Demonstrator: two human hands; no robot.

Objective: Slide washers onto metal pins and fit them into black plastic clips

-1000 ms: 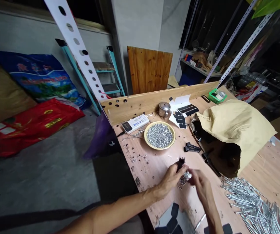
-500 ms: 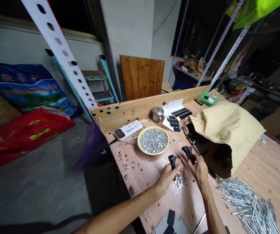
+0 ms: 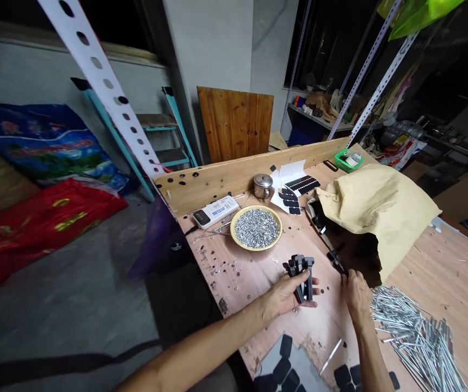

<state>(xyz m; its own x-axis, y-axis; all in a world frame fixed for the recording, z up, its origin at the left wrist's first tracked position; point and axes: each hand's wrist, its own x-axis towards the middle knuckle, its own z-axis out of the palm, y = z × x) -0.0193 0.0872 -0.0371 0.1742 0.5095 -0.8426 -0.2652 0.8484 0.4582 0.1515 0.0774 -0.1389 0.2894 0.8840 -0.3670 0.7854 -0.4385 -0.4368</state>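
Note:
My left hand is closed round several black plastic parts, long pieces with wider, knobbed heads, bunched upright against the fingers. My right hand is by the mouth of a brown paper bag, its fingers pinched on the lower end of another black plastic part. More dark pieces show inside the bag's opening. Behind my left hand stands a yellow bowl full of small shiny metal pieces. The washers on the table under my left hand are mostly hidden.
A heap of long metal bolts lies right of my right hand. Black adhesive pads and a metal rod lie nearest me. A lidded metal pot, a white box and pad sheets sit along the wooden back board.
My right hand has moved right, away from my left, to the bag's mouth. The part it held is now bunched with others in my left hand.

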